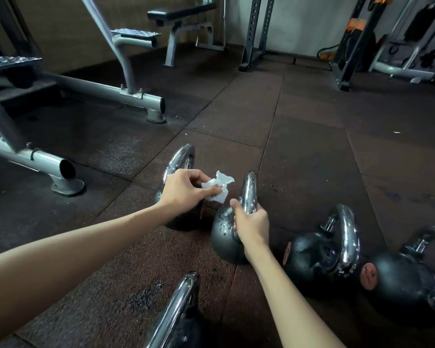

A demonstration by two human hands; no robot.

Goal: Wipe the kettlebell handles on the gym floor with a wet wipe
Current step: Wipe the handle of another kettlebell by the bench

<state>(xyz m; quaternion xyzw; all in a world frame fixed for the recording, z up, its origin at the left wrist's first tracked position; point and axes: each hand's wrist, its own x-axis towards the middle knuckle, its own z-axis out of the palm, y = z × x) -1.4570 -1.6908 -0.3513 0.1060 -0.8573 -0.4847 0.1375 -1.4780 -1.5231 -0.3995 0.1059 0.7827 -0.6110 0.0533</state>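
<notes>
On the dark rubber-tiled gym floor (312, 159), five black cast-iron kettlebells with chrome loop handles are grouped close to the person.

Item 1: the left hand (183, 190) is raised in front of the farthest kettlebell (181, 221). Its thumb and curled fingers pinch a crumpled white wet wipe (217, 187). The wipe hangs in the air between the farthest handle (183, 156) and the centre handle (249, 189). No contact with either handle is visible.

Item 2: the right hand (250, 222) grips the lower part of the centre handle, with the fingers wrapped round the chrome and the thumb laid up along its near side. The centre kettlebell (224, 237) stands on the floor just beside the farthest one. Water droplets show on its black body and on the chrome.

Item 3: a third kettlebell (309, 257) and a fourth kettlebell (399, 277) sit to the right of the centre one, each with a round reddish mark on its body. Whether the two touch cannot be told.

Item 4: the nearest kettlebell (176, 307) is at the bottom edge of the view, between the forearms. Mostly its chrome handle is visible.

Surroundings: a grey steel-tube machine frame (106, 89) occupies the left. A black padded bench (181, 15) and a dark perforated rack upright (254, 33) stand at the back. Blurred orange-and-black equipment (354, 33) is at the far right.
</notes>
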